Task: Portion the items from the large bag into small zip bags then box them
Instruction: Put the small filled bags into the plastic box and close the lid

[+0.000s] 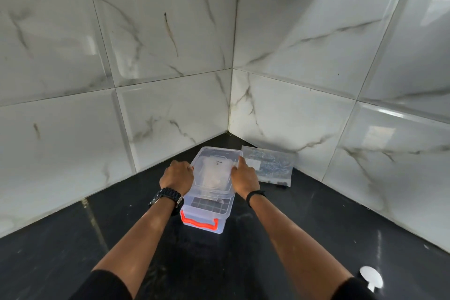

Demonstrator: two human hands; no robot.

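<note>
A clear plastic box (207, 214) with an orange latch handle (198, 222) stands on the black counter near the corner. Its clear lid (215, 168) lies tilted over the far part of the box, leaving the near part uncovered. My left hand (176, 176) grips the lid's left edge. My right hand (244, 178) grips its right edge. Pale bags show dimly through the lid. To the right, against the wall, lies the large clear bag (270, 165), flat, with a few small dark items at its near edge.
Glossy white marble-look tiles (170, 56) form two walls meeting in a corner just behind the box. The black counter (316, 226) stretches toward me. A white round spot (371, 276) sits at the lower right.
</note>
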